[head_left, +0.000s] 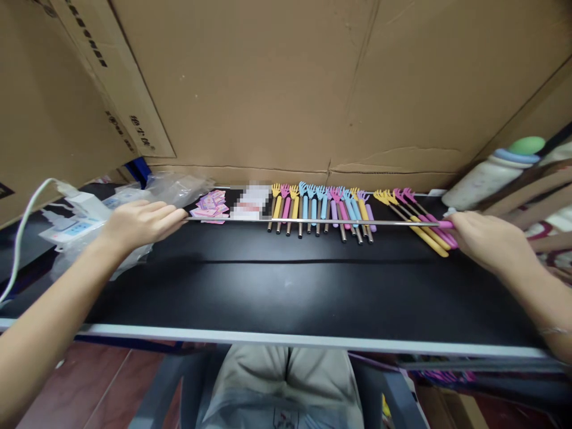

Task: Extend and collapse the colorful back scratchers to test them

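A telescopic back scratcher (313, 221) is drawn out long and level above the black table. My right hand (489, 241) is closed around its pink handle at the right. At the left, my left hand (145, 223) grips the other end, so the claw head is hidden by the fingers. Behind the rod lies a row of collapsed back scratchers (322, 205) in yellow, pink, blue and purple, claws pointing away. Nearer my right hand, several partly extended yellow and pink back scratchers (424, 229) lie slanted.
Pink printed cards (211, 205) lie beside a blurred white packet (251, 204). Clear plastic bags (176, 187) and a white power strip (83, 226) with a cable are at left. A pale bottle (489, 179) stands at right. Cardboard (268, 89) walls the back.
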`<state>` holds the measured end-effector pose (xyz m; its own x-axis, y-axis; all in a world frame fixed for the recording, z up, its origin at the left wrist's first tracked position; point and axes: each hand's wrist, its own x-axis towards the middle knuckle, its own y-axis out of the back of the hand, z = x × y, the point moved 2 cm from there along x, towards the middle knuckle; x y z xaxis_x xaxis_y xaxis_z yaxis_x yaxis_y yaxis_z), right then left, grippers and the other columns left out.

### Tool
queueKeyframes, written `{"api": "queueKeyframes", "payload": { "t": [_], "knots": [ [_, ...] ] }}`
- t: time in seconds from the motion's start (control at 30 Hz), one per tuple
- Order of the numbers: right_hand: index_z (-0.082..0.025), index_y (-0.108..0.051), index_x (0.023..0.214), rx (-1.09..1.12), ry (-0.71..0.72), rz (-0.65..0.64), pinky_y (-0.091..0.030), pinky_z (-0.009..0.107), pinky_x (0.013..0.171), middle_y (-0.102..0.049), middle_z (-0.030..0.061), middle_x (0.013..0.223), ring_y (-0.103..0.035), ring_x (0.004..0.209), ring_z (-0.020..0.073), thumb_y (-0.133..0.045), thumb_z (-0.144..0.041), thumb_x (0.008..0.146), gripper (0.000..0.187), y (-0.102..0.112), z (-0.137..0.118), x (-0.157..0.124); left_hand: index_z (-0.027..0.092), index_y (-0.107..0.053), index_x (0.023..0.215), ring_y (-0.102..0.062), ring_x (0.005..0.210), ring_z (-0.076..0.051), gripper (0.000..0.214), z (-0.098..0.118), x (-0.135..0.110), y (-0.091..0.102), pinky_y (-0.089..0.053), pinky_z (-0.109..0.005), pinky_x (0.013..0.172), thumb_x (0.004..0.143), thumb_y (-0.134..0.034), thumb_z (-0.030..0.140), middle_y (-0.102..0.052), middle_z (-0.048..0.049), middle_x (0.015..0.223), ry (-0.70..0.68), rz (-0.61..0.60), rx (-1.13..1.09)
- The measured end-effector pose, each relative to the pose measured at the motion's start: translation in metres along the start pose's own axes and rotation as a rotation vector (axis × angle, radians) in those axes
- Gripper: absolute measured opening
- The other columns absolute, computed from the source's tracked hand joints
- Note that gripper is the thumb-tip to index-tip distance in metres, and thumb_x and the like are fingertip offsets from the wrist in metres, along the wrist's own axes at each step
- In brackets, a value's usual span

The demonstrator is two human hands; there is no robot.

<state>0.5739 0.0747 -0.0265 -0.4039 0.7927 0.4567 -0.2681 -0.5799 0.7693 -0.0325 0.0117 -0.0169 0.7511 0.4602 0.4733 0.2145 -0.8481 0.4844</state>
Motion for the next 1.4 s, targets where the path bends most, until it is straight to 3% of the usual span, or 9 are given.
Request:
{"api": "queueKeyframes", "payload": {
  "t": [0.17,0.23,0.4,0.67,0.93,1.17,1.27,1.4],
  "knots": [
    [-0.017,-0.056,0.073,0.048,0.303,0.046,-0.023,0.028,0.056,-0.060,0.0059,0.064,-0.051,0.059,0.0142,-0.033,-0.040,0.098,0.042,0.031,-0.081,0.017,0.021,-0.057,0.069,-0.053,0.054,-0.010,0.027,0.043,0.050,0.010,-0.030,-0.023,0.052,0.094,-0.047,0.027,-0.061,0.0052,0.057,-0.067,0.104,-0.118],
    [-0.017,-0.053,0.069,0.085,0.353,0.120,-0.021,0.027,0.053,-0.057,0.0033,0.058,-0.047,0.052,0.0129,-0.029,-0.040,0.099,0.045,0.045,-0.107,0.022,0.020,-0.054,0.067,-0.053,0.053,-0.011,0.028,0.060,0.068,0.016,-0.029,-0.025,0.051,0.094,-0.047,0.025,-0.058,0.0039,0.055,-0.066,0.128,-0.136],
    [-0.017,-0.053,0.069,0.160,0.403,0.298,-0.021,0.025,0.051,-0.059,0.0011,0.057,-0.050,0.050,0.0111,-0.036,-0.037,0.099,0.039,0.072,-0.149,0.025,0.019,-0.050,0.065,-0.051,0.046,-0.013,0.030,0.096,0.096,0.036,-0.025,-0.027,0.047,0.095,-0.045,0.023,-0.051,0.0032,0.049,-0.016,0.148,-0.238],
    [-0.019,-0.058,0.079,0.261,0.421,0.211,-0.015,0.026,0.046,-0.065,-0.0003,0.064,-0.055,0.051,0.0095,-0.033,-0.034,0.100,0.035,0.085,-0.207,0.040,0.019,-0.049,0.070,-0.054,0.046,-0.014,0.022,0.120,0.121,0.039,-0.026,-0.028,0.045,0.092,-0.047,0.018,-0.053,0.0021,0.051,-0.010,0.103,-0.360],
    [-0.020,-0.058,0.078,0.278,0.507,0.204,-0.011,0.028,0.047,-0.059,-0.0014,0.056,-0.049,0.042,0.0101,-0.039,-0.028,0.096,0.027,0.090,-0.220,0.037,0.019,-0.048,0.070,-0.054,0.045,-0.012,0.027,0.137,0.125,0.040,-0.027,-0.028,0.043,0.096,-0.043,0.028,-0.053,0.0029,0.052,-0.025,0.117,-0.496],
    [-0.020,-0.060,0.076,0.217,0.521,0.284,-0.021,0.027,0.051,-0.058,-0.0020,0.056,-0.048,0.045,0.0097,-0.040,-0.029,0.097,0.030,0.098,-0.210,0.032,0.020,-0.052,0.076,-0.054,0.049,-0.011,0.025,0.128,0.125,0.050,-0.030,-0.026,0.047,0.096,-0.041,0.030,-0.055,0.0027,0.056,-0.063,0.122,-0.513],
    [-0.021,-0.059,0.073,0.165,0.489,0.307,-0.024,0.026,0.054,-0.058,-0.0024,0.058,-0.049,0.049,0.0091,-0.041,-0.031,0.097,0.032,0.096,-0.189,0.030,0.021,-0.054,0.075,-0.055,0.051,-0.011,0.027,0.112,0.115,0.046,-0.032,-0.026,0.050,0.096,-0.040,0.030,-0.057,0.0025,0.058,-0.041,0.124,-0.455],
    [-0.019,-0.057,0.067,0.043,0.429,0.311,-0.024,0.025,0.055,-0.056,-0.0013,0.056,-0.047,0.051,0.0093,-0.042,-0.036,0.096,0.036,0.080,-0.131,0.024,0.021,-0.055,0.072,-0.058,0.059,-0.013,0.028,0.073,0.079,0.027,-0.033,-0.026,0.054,0.095,-0.043,0.031,-0.063,0.0016,0.062,-0.013,0.068,-0.295]
  ]
}}
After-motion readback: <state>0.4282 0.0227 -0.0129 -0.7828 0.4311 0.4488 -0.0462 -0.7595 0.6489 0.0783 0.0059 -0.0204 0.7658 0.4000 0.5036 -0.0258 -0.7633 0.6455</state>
